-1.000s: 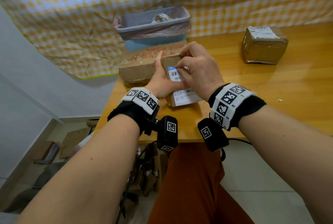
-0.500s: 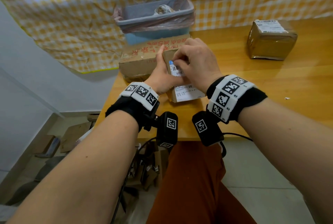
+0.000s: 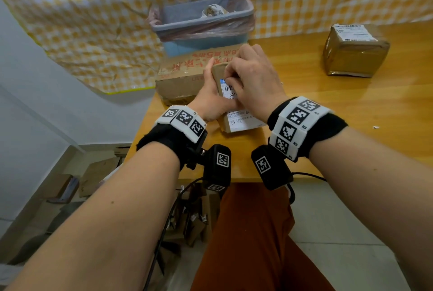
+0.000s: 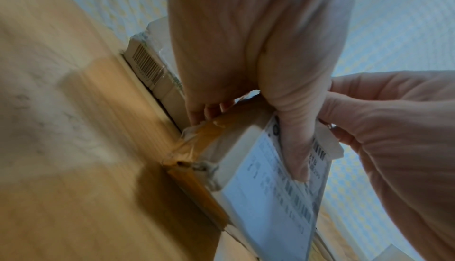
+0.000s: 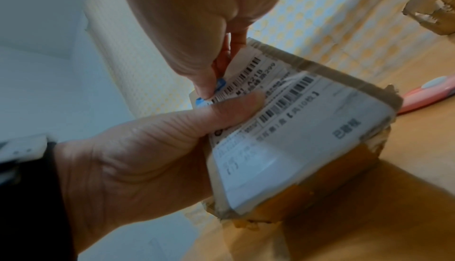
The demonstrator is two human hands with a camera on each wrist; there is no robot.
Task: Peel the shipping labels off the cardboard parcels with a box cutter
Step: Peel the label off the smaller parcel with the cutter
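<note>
1. My left hand grips the small parcel, thumb pressed flat on its shipping label. The parcel is tilted up at the near left edge of the wooden table, against a larger flat carton.
2. My right hand pinches the label's lifted top corner, by the blue mark, between thumb and forefinger.
3. The box cutter, pink, lies on the table beyond the parcel, in neither hand.
4. Risk, my judgement: pulling by fingers alone may tear the label, leaving the barcode strip stuck. Cause: the adhesive bond, and brown tape overlapping the label's edges.
5. Risk: my left thumb pins the label's middle; the peel may stall there or rip unless I shift it.
6. Risk: the parcel could slip off the near edge if the pull outruns my grip.
7. Legible on the label: "A21B", "501", several barcodes, Chinese characters including "共10" in brackets. The rest is blurred.
8. The flat carton bears red Chinese print, upside down to me and unreadable.
9. A second labelled parcel sits toward the far right of the table, untouched, its text too small to read.
</note>
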